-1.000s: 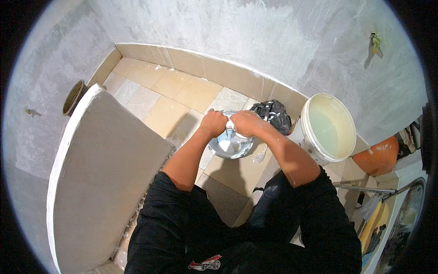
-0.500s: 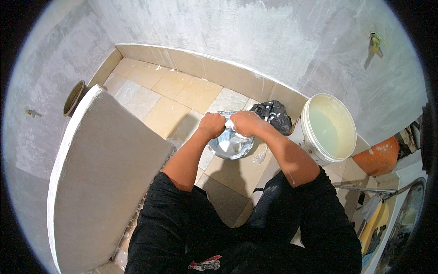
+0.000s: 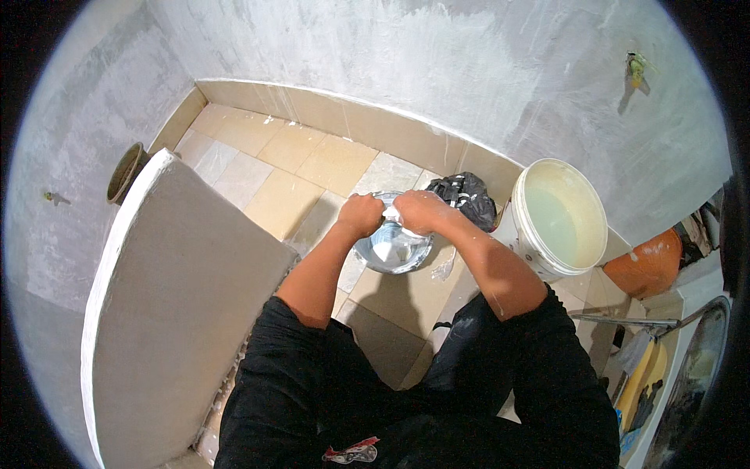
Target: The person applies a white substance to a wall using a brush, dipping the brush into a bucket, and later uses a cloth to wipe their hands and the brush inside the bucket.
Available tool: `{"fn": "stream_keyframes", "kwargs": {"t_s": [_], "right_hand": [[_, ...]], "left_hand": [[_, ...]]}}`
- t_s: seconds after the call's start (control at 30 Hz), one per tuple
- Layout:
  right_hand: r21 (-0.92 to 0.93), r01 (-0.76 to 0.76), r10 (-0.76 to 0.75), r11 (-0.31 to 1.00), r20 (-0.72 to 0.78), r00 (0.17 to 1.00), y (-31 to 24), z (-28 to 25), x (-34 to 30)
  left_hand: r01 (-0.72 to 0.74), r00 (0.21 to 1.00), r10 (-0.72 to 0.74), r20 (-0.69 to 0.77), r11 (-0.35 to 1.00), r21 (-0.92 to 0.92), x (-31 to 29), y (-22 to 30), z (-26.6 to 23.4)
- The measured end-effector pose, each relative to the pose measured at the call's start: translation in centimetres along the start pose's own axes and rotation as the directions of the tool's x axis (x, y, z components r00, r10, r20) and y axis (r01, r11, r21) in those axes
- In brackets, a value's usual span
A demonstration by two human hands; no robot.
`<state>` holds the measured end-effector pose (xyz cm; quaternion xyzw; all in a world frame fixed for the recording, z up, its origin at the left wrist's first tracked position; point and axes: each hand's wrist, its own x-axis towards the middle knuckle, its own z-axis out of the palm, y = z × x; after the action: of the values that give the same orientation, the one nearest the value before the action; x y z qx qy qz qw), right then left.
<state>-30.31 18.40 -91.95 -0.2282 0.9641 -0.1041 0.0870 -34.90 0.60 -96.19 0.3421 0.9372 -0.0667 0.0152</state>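
Observation:
A round, whitish-smeared bucket [image 3: 394, 262] stands on the tiled floor in front of me, with white material inside. Over it, my left hand [image 3: 362, 215] is closed in a fist at the left side. My right hand [image 3: 419, 212] is closed too, close beside it on the right. Between the two fists shows a small wet white piece [image 3: 391, 213], gripped from both sides; its kind is not clear. White smears mark the fingers of my right hand. What lies under the hands is partly hidden.
A large white bucket [image 3: 522, 234] of cloudy water stands to the right, with a black plastic bag [image 3: 469, 199] behind the smeared bucket. A low partition wall [image 3: 187, 305] rises at left. An orange tub [image 3: 644, 266] sits at far right.
The whole view has shifted very slightly. Both fists stay over the smeared bucket, still around the white piece.

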Motion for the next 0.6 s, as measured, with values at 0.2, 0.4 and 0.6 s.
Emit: {"fn": "stream_keyframes", "kwargs": {"t_s": [0.2, 0.4, 0.6], "right_hand": [[-0.026, -0.016, 0.016, 1.0, 0.002, 1.0, 0.9, 0.7, 0.3], [-0.006, -0.011, 0.011, 1.0, -0.007, 1.0, 0.8, 0.7, 0.3], [0.031, -0.045, 0.046, 0.998, -0.025, 0.999, 1.2, 1.1, 0.5]], "left_hand": [[-0.059, 0.996, 0.06, -0.067, 0.998, 0.011, -0.5, 0.5, -1.0], [-0.067, 0.994, 0.065, -0.084, 0.997, -0.025, -0.7, 1.1, -1.1], [-0.177, 0.95, 0.11, -0.292, 0.961, -0.212, -0.7, 1.1, -0.6]]}}
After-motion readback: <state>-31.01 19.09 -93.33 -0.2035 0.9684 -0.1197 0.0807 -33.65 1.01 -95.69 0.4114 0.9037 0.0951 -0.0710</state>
